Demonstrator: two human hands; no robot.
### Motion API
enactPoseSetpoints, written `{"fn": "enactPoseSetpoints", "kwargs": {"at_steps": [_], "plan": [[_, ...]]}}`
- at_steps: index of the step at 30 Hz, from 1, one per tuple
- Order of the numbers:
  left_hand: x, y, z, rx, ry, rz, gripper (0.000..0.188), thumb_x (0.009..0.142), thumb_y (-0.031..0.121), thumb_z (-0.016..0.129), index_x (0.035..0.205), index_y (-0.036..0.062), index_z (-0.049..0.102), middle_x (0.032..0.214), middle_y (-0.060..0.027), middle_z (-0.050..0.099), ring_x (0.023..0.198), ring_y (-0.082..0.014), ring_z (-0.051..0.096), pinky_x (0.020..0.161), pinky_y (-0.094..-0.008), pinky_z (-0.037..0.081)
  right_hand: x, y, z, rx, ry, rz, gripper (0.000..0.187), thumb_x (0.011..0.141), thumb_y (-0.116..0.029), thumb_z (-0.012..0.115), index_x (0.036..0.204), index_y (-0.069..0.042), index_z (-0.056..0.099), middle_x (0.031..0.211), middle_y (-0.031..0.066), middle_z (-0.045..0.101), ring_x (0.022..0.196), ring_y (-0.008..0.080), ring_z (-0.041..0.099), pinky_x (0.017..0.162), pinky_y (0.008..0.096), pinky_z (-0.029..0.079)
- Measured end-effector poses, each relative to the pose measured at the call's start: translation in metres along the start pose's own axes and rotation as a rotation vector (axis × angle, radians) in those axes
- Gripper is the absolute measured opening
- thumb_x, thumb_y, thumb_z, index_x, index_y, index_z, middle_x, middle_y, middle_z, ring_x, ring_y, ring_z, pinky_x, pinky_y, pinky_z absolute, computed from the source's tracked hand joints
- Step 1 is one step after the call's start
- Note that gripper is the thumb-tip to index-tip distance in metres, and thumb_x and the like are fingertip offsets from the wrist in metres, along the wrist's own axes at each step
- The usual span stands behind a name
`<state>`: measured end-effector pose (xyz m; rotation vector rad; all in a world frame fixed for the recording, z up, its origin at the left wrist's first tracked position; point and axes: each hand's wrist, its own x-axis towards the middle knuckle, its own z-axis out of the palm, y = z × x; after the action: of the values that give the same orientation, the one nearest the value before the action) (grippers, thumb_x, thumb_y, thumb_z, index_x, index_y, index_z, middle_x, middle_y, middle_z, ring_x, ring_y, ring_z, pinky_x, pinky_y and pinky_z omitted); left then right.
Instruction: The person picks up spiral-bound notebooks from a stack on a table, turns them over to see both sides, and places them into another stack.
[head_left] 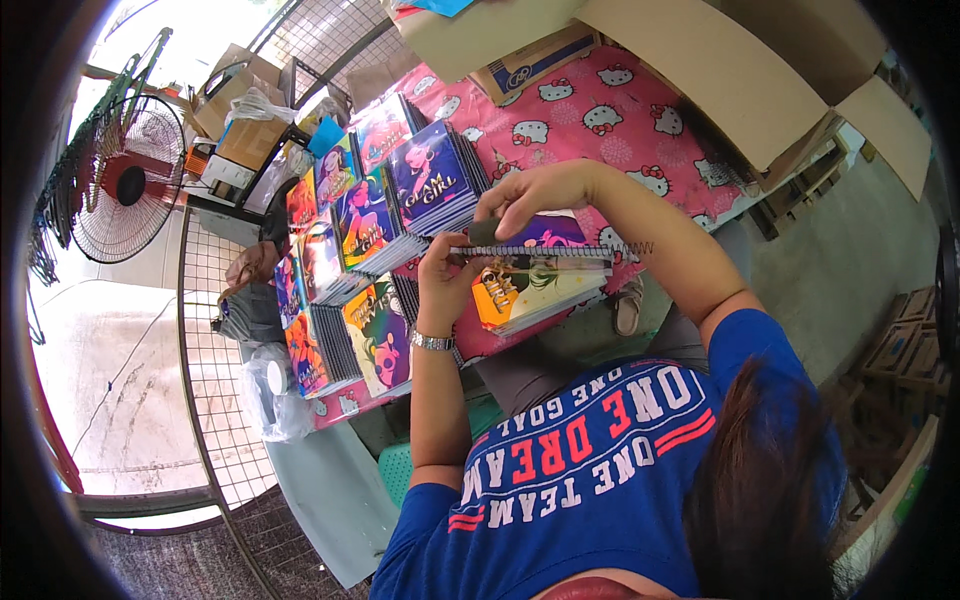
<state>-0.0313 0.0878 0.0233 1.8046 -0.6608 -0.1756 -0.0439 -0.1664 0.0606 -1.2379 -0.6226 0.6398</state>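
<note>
Left hand (440, 292) was closed on the left end of a notebook (545, 253), held edge-on above a stack; its coil (634, 247) overran the right end. Right hand (540, 195) – fingers bent – met a dark piece (484, 233); grip could not be determined.

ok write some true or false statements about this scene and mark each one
1. The left hand holds a spiral notebook. True.
2. The fan stands at the right of the picture. False: the fan is at the left.
3. Coil wire sticks out past the notebook's right end. True.
4. The tablecloth is plain green. False: the tablecloth is pink with white cat faces.
5. The right hand is far from the notebook. False: the right hand is near its left end, fingers on a small dark thing.
</note>
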Motion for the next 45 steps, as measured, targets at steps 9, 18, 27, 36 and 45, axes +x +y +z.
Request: {"fn": "enactPoseSetpoints", "kwargs": {"at_steps": [9,18,27,36,45], "plan": [[-0.002,0.012,0.004,-0.041,0.074,-0.077,0.023,0.084,-0.006,0.07,0.104,0.0009,0.06,0.079,0.0,0.064,0.069,-0.0063,0.06,0.059,-0.019,0.048,-0.004,0.028,-0.038,-0.542,0.292,0.253,0.055,0.082,-0.036,0.073,0.12,0.001,0.061,0.103,0.0065,0.065,0.1,0.0152,0.059,0.088,0.0304,0.045],[-0.013,0.014,0.024,-0.179,0.41,0.004,0.025,0.09,0.004,0.069,0.113,-0.0023,0.063,0.083,-0.0018,0.063,0.068,-0.0081,0.063,0.059,-0.0208,0.052,-0.131,0.187,-0.058,-1.334,1.27,0.131,0.083,0.082,-0.044,0.071,0.146,-0.004,0.038,0.143,0.0215,0.044,0.133,0.0384,0.042,0.112,0.0505,0.032],[-0.007,0.008,0.032,-0.137,0.474,0.034,0.022,0.093,0.008,0.067,0.112,-0.0025,0.063,0.081,-0.0025,0.061,0.064,-0.0074,0.062,0.055,-0.0213,0.055,-0.127,0.135,0.066,-1.052,1.308,-0.084,0.063,0.077,-0.022,0.074,0.134,-0.006,0.052,0.128,0.0169,0.056,0.119,0.0353,0.051,0.103,0.0453,0.039],[-0.012,0.001,0.027,-0.096,0.437,-0.003,0.019,0.091,0.0,0.066,0.109,-0.003,0.065,0.084,-0.0055,0.07,0.072,-0.0079,0.065,0.06,-0.0221,0.055,-0.026,0.04,0.112,-1.197,0.848,-0.377,0.059,0.075,-0.025,0.074,0.127,-0.002,0.058,0.122,0.0125,0.06,0.109,0.0316,0.055,0.099,0.0441,0.041],[-0.018,-0.007,0.029,-0.049,0.501,0.109,0.024,0.088,-0.009,0.062,0.11,-0.0048,0.068,0.095,-0.0079,0.071,0.08,-0.0095,0.065,0.07,-0.0234,0.055,-0.009,0.065,0.112,0.013,0.613,-0.077,0.053,0.084,-0.015,0.072,0.132,0.0,0.054,0.119,0.011,0.063,0.106,0.0192,0.06,0.091,0.0346,0.05]]}}
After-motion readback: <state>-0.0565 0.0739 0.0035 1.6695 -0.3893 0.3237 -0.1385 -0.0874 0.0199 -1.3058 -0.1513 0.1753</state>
